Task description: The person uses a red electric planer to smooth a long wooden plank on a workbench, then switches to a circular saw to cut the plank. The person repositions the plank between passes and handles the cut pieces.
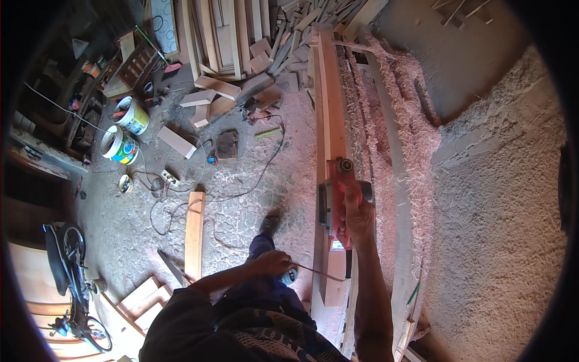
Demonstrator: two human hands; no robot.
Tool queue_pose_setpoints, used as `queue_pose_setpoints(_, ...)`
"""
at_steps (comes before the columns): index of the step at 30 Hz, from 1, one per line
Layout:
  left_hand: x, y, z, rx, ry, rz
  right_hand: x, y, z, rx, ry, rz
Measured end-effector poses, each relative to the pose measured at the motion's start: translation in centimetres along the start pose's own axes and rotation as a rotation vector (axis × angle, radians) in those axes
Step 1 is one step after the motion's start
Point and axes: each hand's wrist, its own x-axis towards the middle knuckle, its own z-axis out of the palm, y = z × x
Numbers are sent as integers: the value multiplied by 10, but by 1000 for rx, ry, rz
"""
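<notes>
My right hand (360, 218) is wrapped round the handle of a red electric hand planer (339, 175). The planer rests on a long wooden beam (330, 102) that runs away from me along a bench. In my left hand (274, 263), held out in front of my body, is the planer's power cord (316, 271), closed in the fingers. From there the cord curves over to the near end of the beam, beside a black part behind the planer. My right hand hides part of the tool's body.
Pink shavings (416, 120) heap along the bench's right side, beside a rough wall (494, 199). Cables (241, 192) snake over the floor near a plank (194, 232) and white buckets (131, 117). Boards (220, 36) lean at the back; a motorcycle (75, 277) stands at the left.
</notes>
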Motion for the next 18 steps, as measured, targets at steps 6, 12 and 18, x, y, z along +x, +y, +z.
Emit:
queue_pose_setpoints(6, 33, -19, -10, -65, 80, -9, 65, -15, 9, 33, 43, 125)
queue_pose_setpoints(12, 68, -30, -28, -84, 187, 48, 131, -36, 21, 156, 28, 141)
queue_pose_setpoints(18, 104, -25, -41, -285, 349, 149, 191, -73, 31, 233, 17, 111)
